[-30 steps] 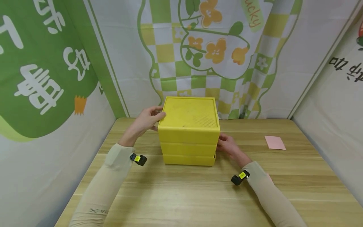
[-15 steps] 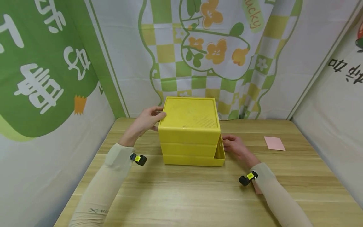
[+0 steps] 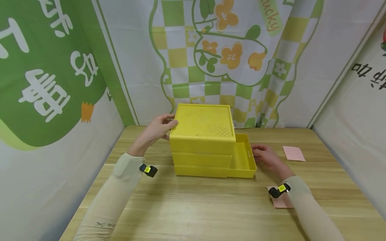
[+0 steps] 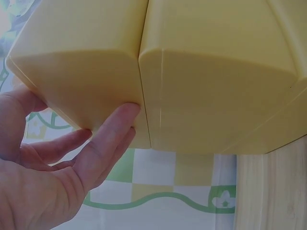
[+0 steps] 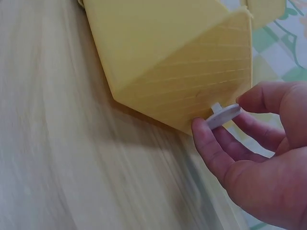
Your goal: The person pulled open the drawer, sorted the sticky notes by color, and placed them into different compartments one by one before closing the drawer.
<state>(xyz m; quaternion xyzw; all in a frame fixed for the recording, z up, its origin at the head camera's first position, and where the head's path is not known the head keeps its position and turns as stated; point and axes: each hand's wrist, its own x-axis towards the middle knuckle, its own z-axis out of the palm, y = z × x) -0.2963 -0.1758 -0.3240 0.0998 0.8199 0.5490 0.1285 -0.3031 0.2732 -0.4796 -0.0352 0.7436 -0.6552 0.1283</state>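
Observation:
A yellow drawer cabinet point(image 3: 202, 122) stands near the back of the wooden table, its drawer side facing right. Its bottom drawer point(image 3: 241, 173) juts out to the right, and the visible part of its inside holds nothing. In the right wrist view, the right hand point(image 5: 268, 148) pinches a white knob point(image 5: 223, 116) on the drawer's front between thumb and fingers. The left hand point(image 3: 155, 131) rests against the cabinet's left side, thumb at the top edge. Seen from the left wrist, its extended fingers point(image 4: 112, 129) press on the yellow wall.
Two pink paper squares lie on the table: one at the back right point(image 3: 294, 153), the other partly under the right wrist's camera point(image 3: 282, 202). A patterned curtain point(image 3: 211, 80) hangs right behind the cabinet, and cloth walls point(image 3: 349, 110) close in both sides.
The bottom drawer has slid out to the right, pulled along by the right hand. The left hand stays on the cabinet, which has kept its place. More of the nearer pink paper shows.

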